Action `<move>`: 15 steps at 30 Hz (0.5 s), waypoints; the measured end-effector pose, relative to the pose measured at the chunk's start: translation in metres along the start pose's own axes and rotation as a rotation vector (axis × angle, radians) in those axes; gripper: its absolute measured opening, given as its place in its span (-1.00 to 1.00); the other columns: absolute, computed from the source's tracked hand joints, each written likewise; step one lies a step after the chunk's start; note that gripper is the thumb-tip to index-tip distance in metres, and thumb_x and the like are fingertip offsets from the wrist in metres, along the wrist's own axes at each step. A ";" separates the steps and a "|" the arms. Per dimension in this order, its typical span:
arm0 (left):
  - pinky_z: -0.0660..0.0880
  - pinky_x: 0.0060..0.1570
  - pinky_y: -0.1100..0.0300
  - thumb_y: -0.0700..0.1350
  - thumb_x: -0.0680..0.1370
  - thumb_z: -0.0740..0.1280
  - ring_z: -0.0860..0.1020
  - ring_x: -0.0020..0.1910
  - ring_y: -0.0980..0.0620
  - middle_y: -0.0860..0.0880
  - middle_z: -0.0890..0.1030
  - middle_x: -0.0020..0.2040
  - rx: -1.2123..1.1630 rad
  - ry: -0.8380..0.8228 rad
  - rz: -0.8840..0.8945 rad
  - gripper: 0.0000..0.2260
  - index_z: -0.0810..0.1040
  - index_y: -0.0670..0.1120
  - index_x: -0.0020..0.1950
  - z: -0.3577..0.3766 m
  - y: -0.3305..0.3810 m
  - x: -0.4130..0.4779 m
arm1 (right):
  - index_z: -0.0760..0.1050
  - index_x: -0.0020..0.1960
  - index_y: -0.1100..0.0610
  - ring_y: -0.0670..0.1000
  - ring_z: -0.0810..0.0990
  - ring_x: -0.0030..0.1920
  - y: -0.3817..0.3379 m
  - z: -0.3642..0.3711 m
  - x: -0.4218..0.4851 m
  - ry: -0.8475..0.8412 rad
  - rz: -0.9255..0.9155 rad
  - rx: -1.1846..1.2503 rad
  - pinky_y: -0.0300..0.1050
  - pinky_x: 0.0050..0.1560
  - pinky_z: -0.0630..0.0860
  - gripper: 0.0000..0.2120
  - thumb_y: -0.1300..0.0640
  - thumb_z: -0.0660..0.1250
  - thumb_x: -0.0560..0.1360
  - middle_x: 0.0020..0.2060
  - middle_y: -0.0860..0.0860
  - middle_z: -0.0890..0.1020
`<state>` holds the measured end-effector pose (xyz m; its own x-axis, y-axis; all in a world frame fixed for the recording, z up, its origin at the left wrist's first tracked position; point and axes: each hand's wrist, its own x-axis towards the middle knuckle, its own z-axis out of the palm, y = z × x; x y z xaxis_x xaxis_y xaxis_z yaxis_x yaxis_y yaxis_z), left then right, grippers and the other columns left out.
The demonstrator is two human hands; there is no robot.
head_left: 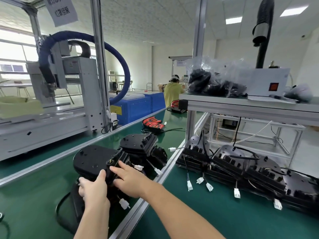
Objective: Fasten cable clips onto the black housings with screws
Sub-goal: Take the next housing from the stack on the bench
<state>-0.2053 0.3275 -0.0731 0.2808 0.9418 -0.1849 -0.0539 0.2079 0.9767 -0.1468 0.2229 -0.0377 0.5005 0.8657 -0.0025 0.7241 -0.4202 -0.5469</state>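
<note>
From the head camera, the left hand (94, 188) grips the near edge of a black housing (89, 161), fingers curled over its rim. The right hand (128, 180) lies against the housing's right side, its fingers nearly straight and spread, touching the ribbed block there and holding nothing. The housing rests on the green belt (43, 187), on top of another dark part directly under both hands. A white connector (124, 203) hangs just below the right wrist. Just beyond the right fingertips stands a second housing (136, 144). Right of the right hand, across an aluminium rail (165, 169), a row of more housings (229, 163) lies with wires and white plugs trailing. Well beyond both hands, a red-and-black unit (152, 123) sits on the belt.
</note>
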 end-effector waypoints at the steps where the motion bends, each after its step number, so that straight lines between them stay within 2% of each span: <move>1: 0.36 0.29 -0.16 0.01 0.45 0.42 0.36 0.31 -0.28 -0.25 0.26 0.42 0.016 -0.019 0.025 -0.41 0.30 -0.16 0.38 0.000 0.000 -0.001 | 0.07 0.54 -0.13 0.00 -0.04 0.54 0.000 0.000 -0.001 -0.006 -0.002 -0.001 -0.01 0.51 -0.04 -0.49 0.00 0.07 0.61 0.56 -0.06 -0.05; 4: 0.37 0.28 -0.17 0.07 0.22 0.49 0.34 0.33 -0.21 -0.19 0.19 0.44 0.016 -0.118 0.043 -0.18 0.26 -0.12 0.39 -0.002 -0.001 -0.003 | 0.06 0.53 -0.16 0.03 -0.03 0.54 -0.002 0.002 -0.001 -0.044 0.006 0.029 0.04 0.51 0.01 -0.48 0.02 0.06 0.60 0.56 -0.05 -0.08; 6: 0.30 0.35 -0.07 0.01 0.28 0.56 0.27 0.38 -0.11 -0.14 0.07 0.49 0.066 -0.119 0.069 -0.10 0.15 -0.07 0.49 -0.005 0.000 -0.003 | 0.06 0.53 -0.16 0.04 -0.02 0.54 -0.003 0.003 0.000 -0.076 0.021 0.089 0.03 0.49 0.06 -0.46 0.08 0.03 0.58 0.56 -0.08 -0.11; 9: 0.17 0.35 0.12 -0.08 0.48 0.44 0.14 0.45 -0.01 -0.13 -0.03 0.54 0.110 -0.120 0.129 -0.20 0.02 -0.06 0.56 -0.008 0.001 0.001 | 0.09 0.53 -0.15 0.01 -0.01 0.54 0.000 0.004 0.000 -0.092 0.038 0.209 -0.02 0.49 0.04 -0.42 0.15 0.01 0.54 0.55 -0.15 -0.08; 12: 0.16 0.37 0.10 -0.13 0.54 0.36 0.14 0.45 -0.02 -0.21 -0.02 0.53 0.105 -0.119 0.159 -0.30 0.02 -0.07 0.56 -0.006 0.005 0.006 | 0.09 0.54 -0.07 -0.04 -0.04 0.54 0.003 0.010 0.000 -0.102 0.016 0.210 -0.01 0.52 -0.05 -0.43 0.15 0.03 0.55 0.55 -0.12 -0.02; 15: 0.17 0.42 0.07 -0.14 0.53 0.36 0.19 0.45 -0.06 -0.25 0.11 0.49 0.092 -0.138 0.149 -0.29 0.01 -0.05 0.56 -0.008 0.006 0.019 | 0.08 0.54 -0.07 -0.05 -0.03 0.54 0.007 0.016 -0.001 -0.109 -0.004 0.170 -0.05 0.52 -0.06 -0.44 0.12 0.03 0.55 0.55 -0.10 -0.01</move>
<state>-0.2080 0.3485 -0.0712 0.4048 0.9140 -0.0273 -0.0189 0.0382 0.9991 -0.1499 0.2237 -0.0552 0.4368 0.8955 -0.0858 0.6310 -0.3730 -0.6803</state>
